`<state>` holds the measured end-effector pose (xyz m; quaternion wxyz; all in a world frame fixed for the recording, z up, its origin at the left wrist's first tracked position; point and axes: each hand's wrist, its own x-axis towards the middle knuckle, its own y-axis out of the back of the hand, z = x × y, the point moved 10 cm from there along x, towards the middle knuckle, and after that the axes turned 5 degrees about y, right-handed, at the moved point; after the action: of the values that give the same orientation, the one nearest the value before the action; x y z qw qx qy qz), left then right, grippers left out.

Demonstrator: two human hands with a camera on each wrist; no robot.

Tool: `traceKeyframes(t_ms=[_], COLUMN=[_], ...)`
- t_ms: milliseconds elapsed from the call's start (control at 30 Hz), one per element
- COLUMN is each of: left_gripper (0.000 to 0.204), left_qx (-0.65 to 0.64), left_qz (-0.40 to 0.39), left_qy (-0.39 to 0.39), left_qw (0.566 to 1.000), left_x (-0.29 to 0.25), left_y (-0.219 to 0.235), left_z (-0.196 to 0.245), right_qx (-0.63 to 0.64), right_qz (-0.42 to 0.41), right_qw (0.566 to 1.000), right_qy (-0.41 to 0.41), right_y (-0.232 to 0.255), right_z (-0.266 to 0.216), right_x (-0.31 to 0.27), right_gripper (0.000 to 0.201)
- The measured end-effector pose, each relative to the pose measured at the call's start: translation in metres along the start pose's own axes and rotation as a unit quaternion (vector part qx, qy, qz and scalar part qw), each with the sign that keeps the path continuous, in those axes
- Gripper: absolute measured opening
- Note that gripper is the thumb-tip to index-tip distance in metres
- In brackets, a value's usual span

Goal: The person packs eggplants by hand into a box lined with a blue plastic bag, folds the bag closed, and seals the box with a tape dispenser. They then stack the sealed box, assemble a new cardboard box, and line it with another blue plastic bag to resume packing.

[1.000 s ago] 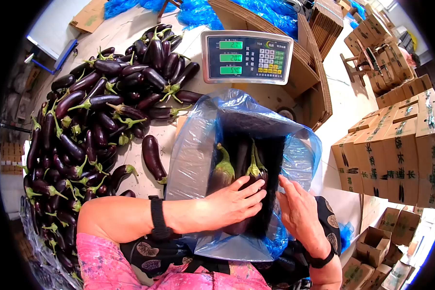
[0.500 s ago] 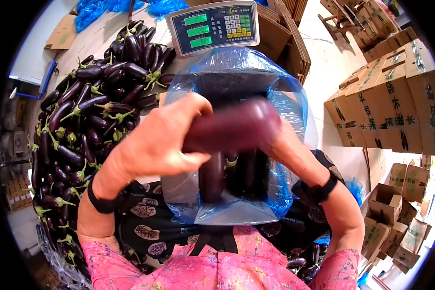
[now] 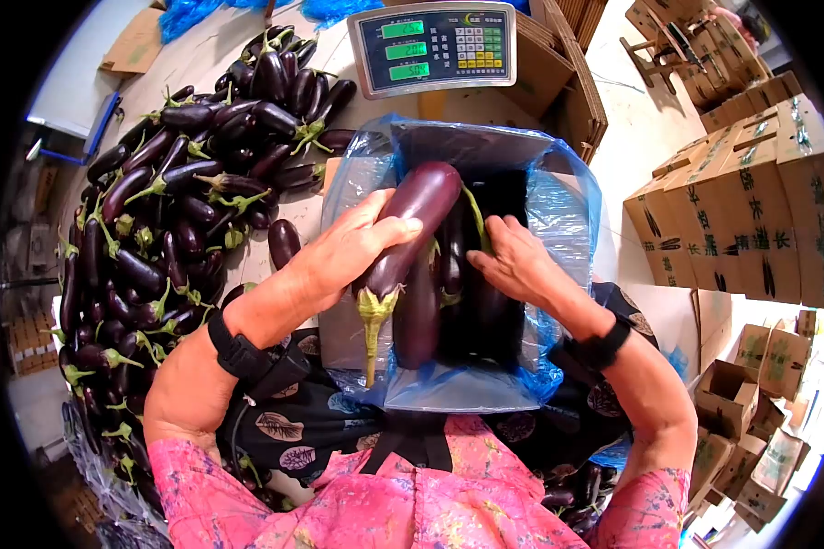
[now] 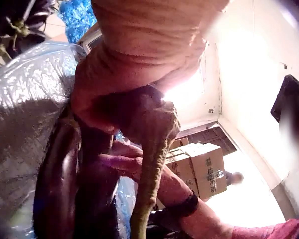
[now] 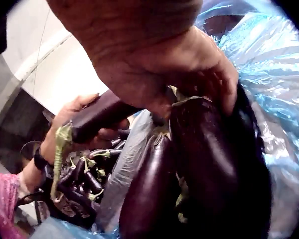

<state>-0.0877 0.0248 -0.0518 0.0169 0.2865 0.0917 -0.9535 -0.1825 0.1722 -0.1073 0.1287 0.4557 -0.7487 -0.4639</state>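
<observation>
A glossy purple eggplant [image 3: 430, 197] is in my left hand [image 3: 343, 256], gripped round its body with the thumb on top. It slants over the left side of a lined box [image 3: 449, 137], its green stem pointing toward my body. Inside the box, my right hand [image 3: 522, 261] has its fingers and thumb around the stem end of a dark eggplant [image 5: 204, 144]. Beside that one lies another eggplant [image 5: 149, 189], lengthwise in the box. Blue plastic film [image 3: 568, 206] lines the box and folds out over its sides.
A large heap of eggplants [image 3: 183, 220] covers the table's left, with a single eggplant [image 3: 284, 242] nearer the box. Behind the box stands a scale display [image 3: 435, 50] with green readouts. Flattened cardboard [image 3: 568, 91] leans beside it; stacked cartons [image 3: 732, 210] stand at the right.
Both hands were low in the box; then an eggplant was lifted crosswise above it. Now the left hand holds it tilted at the left, and the right hand has gone down to another eggplant's stem end.
</observation>
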Motion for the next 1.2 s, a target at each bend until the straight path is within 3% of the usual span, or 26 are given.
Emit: traceKeyframes(t_ms=[33,133,167,233,300,333,367,433,467,500,567,600,900,1000,1100,1200], left_gripper=[0.055,0.06,0.061,0.058,0.054,0.051,0.052,0.055,0.061,0.071,0.069,0.079,0.093,0.089,0.082,0.078], left_qx=[-0.027,-0.058,-0.068,-0.064,-0.061,-0.034,-0.033,-0.028,0.024,0.158,0.449,0.544,0.506,0.483,0.459,0.48], left_qz=[-0.003,0.014,0.019,0.001,-0.009,0.005,0.014,0.034,0.065,0.11,0.12,0.114,0.06,0.029,0.139,0.121], left_qy=[0.002,0.002,-0.005,-0.02,-0.028,-0.035,-0.045,-0.064,-0.071,-0.038,-0.088,-0.167,-0.071,-0.072,-0.155,-0.133], left_qw=[1.0,0.998,0.997,0.998,0.998,0.999,0.998,0.997,0.995,0.981,0.881,0.815,0.857,0.872,0.864,0.859], left_x=[-0.001,0.002,0.004,0.013,0.022,0.031,0.04,0.059,0.07,0.072,0.089,0.083,0.111,0.11,0.109,0.116], left_y=[-0.003,-0.009,-0.011,-0.017,-0.028,-0.031,-0.036,-0.049,-0.05,-0.051,-0.074,-0.092,-0.089,-0.082,-0.062,-0.065], left_z=[0.0,-0.005,-0.01,-0.017,-0.022,-0.026,-0.029,-0.033,-0.033,-0.028,-0.031,-0.026,-0.029,-0.025,-0.011,-0.007], right_qx=[0.038,0.202,0.193,0.268,0.295,0.327,0.363,0.428,0.423,0.417,0.399,0.38,0.366,0.273,0.208,0.194], right_qz=[0.015,-0.048,-0.025,0.025,0.112,0.2,0.216,0.221,0.222,0.223,0.234,0.232,0.205,0.179,0.184,0.173], right_qw=[0.999,0.977,0.981,0.963,0.948,0.923,0.904,0.873,0.877,0.879,0.886,0.894,0.906,0.944,0.96,0.965], right_qy=[0.003,-0.057,-0.01,-0.029,-0.041,-0.032,-0.071,-0.071,-0.062,-0.054,-0.046,-0.052,-0.06,-0.055,-0.035,-0.027], right_y=[0.006,0.015,0.022,0.05,0.095,0.113,0.127,0.139,0.141,0.14,0.134,0.133,0.118,0.111,0.109,0.102], right_z=[-0.005,-0.024,-0.034,-0.048,-0.046,-0.039,-0.033,-0.017,-0.015,-0.012,-0.001,0.001,0.016,0.024,0.018,0.018], right_x=[-0.011,-0.053,-0.066,-0.087,-0.101,-0.105,-0.11,-0.109,-0.107,-0.106,-0.102,-0.101,-0.087,-0.072,-0.059,-0.045], right_gripper=[0.033,0.025,0.02,0.021,0.021,0.026,0.029,0.028,0.027,0.026,0.025,0.025,0.025,0.028,0.032,0.035])
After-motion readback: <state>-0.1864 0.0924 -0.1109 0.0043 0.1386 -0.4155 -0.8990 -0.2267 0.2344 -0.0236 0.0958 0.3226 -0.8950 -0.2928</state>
